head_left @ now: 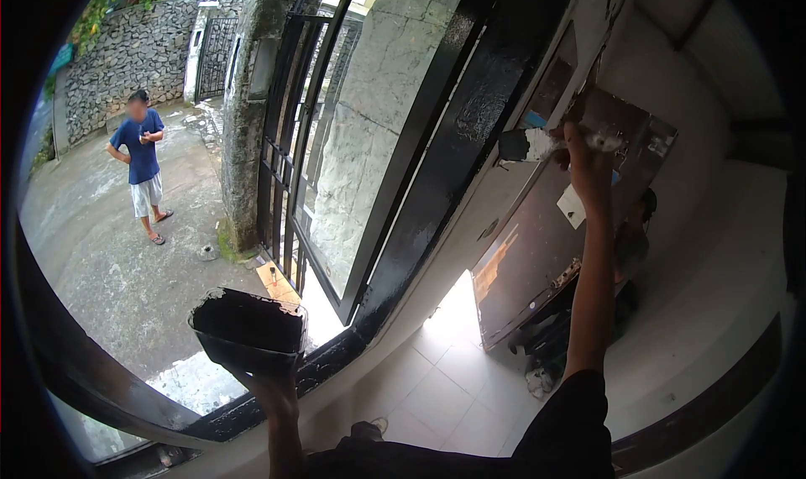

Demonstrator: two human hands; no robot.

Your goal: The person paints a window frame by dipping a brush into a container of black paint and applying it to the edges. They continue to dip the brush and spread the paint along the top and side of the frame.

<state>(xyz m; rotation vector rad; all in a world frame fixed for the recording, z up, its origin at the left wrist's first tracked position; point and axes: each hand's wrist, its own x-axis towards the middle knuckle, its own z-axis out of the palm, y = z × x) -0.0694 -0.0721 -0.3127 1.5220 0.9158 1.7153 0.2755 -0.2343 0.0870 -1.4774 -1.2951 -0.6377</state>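
While the right hand (592, 172) grips the brush (522, 146) in closed fingers (573, 136) near the black frame (478, 114), the left hand (273, 388) supports the container (250, 350) from below; a level container and light strokes should limit drips.

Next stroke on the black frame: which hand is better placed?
Right, I'd say: the right hand holds the brush, its dark bristles right by the black frame. The left hand is lower down and taken up supporting the tub.
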